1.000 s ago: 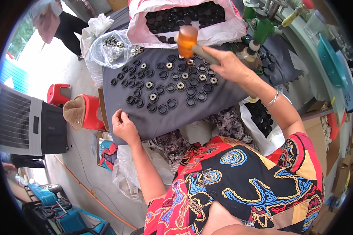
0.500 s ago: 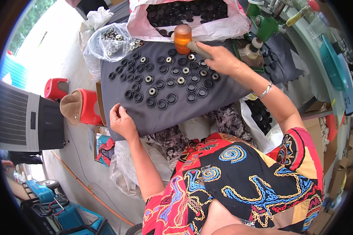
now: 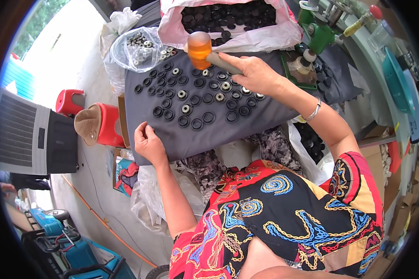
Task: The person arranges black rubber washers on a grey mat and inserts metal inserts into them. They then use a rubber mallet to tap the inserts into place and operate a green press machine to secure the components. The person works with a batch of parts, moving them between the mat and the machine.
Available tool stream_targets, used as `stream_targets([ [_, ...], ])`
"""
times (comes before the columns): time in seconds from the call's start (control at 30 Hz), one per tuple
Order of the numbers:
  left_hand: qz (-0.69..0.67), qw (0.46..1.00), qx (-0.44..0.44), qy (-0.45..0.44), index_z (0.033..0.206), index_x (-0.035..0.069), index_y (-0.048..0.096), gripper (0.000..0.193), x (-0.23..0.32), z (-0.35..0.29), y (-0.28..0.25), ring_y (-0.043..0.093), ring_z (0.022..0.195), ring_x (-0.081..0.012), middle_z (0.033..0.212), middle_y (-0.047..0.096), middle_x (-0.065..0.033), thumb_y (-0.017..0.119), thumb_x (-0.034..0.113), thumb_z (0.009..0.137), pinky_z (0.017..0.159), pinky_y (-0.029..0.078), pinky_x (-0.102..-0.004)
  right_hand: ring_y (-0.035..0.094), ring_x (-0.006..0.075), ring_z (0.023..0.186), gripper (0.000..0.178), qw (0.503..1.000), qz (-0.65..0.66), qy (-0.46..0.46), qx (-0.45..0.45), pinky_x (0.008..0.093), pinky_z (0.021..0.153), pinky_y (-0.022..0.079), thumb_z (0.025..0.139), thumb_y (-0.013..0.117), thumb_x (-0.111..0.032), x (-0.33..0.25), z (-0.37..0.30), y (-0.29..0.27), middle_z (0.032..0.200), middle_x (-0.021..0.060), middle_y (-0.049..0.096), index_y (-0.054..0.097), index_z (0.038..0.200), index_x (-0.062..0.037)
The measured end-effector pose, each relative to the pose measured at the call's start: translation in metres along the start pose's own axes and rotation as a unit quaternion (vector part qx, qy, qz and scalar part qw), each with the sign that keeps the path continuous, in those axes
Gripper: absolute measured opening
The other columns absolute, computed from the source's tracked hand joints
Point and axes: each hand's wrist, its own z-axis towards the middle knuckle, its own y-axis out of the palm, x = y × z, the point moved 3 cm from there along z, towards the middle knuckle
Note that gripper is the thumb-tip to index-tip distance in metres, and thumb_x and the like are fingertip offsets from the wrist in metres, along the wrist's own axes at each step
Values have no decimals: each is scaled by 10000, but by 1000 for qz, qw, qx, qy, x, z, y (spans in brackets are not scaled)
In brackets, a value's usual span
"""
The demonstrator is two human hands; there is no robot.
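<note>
My right hand [image 3: 257,74] grips the grey handle of a mallet [image 3: 199,52] with a translucent orange head. The mallet head hovers over or rests on the far part of a grey cloth-covered table [image 3: 172,139]; I cannot tell which. Beneath and around it lie many black rings [image 3: 196,123], some with silver metal pieces [image 3: 219,97] set in them. At the table's left front edge is my left hand [image 3: 150,145], its fingers curled inward, thumb close to the forefinger. Whether anything is between those fingers is hidden.
A white-and-pink sack [image 3: 284,39] of black discs lies at the far edge. Left of it is a clear bag [image 3: 137,51] of metal pieces. A green hand press [image 3: 319,39] stands far right. Red stools [image 3: 109,125] and a grey cooler [image 3: 21,135] are on the left.
My right hand has carried the mallet left across the rings. The view has shifted a little; my left hand stays at the table edge.
</note>
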Motion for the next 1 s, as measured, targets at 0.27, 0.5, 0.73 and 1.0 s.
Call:
stream_targets([
  [0.27,38,979,-45,197,959,10,712,116,54,1,23,630,781,-212,895,678,-101,642,24,868,700,508,-320,670,253,881,672,967,173,11,188,341,768,524,827,630,-28,35,-60,-16,1115,156,670,408,1461,-45],
  [0.5,75,895,-222,380,968,71,720,208,100,22,126,600,914,-305,910,700,-72,716,104,762,822,461,-431,540,78,607,683,870,387,212,220,233,565,476,846,600,-3,68,-128,0,873,25,597,382,1492,-55],
  [0.73,200,831,-316,413,1014,130,719,303,97,22,180,575,1004,-282,948,707,-33,752,140,713,853,409,-448,579,104,610,703,812,491,213,230,265,528,501,869,600,15,86,-140,11,932,42,614,327,1513,-60],
  [1.0,226,798,-315,461,966,120,734,256,89,18,188,575,953,-252,913,698,-13,748,123,710,810,422,-431,570,91,693,716,805,514,194,222,249,619,506,870,614,23,87,-142,17,1041,43,600,313,1516,-45],
])
